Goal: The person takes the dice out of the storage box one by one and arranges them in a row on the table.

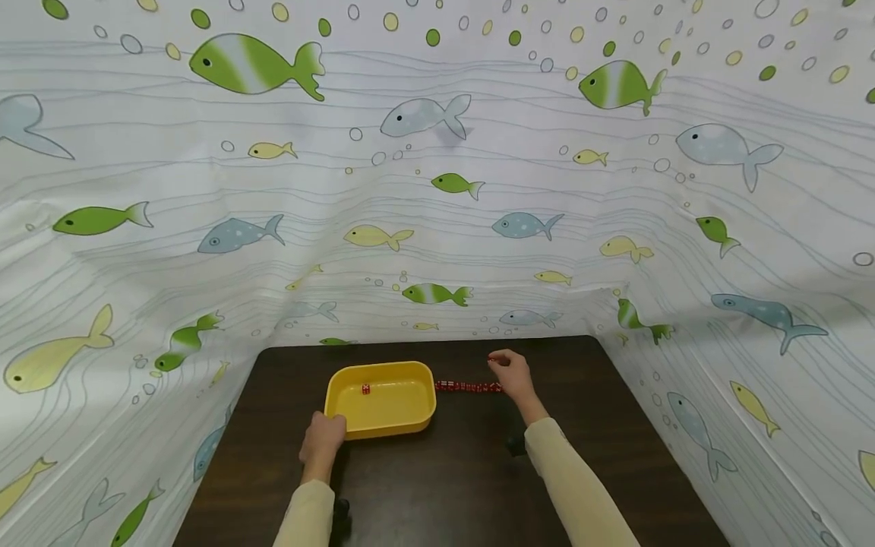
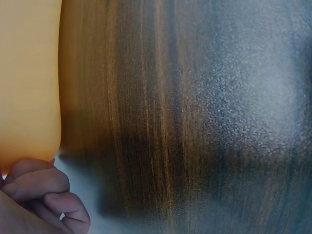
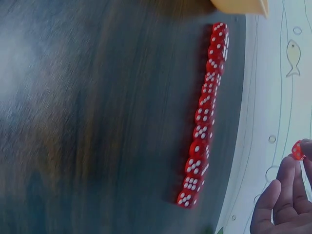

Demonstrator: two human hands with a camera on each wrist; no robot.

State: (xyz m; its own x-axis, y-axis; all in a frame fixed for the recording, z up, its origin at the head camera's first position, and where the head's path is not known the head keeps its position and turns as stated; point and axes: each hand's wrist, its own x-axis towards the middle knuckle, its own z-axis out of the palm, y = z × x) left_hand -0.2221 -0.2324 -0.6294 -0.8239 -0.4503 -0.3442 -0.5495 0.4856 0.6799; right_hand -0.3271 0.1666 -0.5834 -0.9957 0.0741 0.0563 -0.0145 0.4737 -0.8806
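My left hand point(image 1: 321, 441) grips the near left corner of a yellow plastic tray point(image 1: 383, 434); in the left wrist view its fingers point(image 2: 39, 180) curl at the tray's edge. One red die point(image 1: 365, 389) lies inside, toward the tray's left. From the tray's right side runs a straight row of several red dice point(image 1: 468, 387) with white pips, set close against each other. Above the right end of that row, my right hand point(image 1: 514, 380) pinches a single red die point(image 3: 298, 150) between thumb and fingertips.
Everything stands on a dark wood-grain table point(image 1: 437, 486). A white curtain point(image 1: 437, 258) printed with fish surrounds its back and sides. Small dark objects point(image 1: 516, 444) show beneath both forearms.
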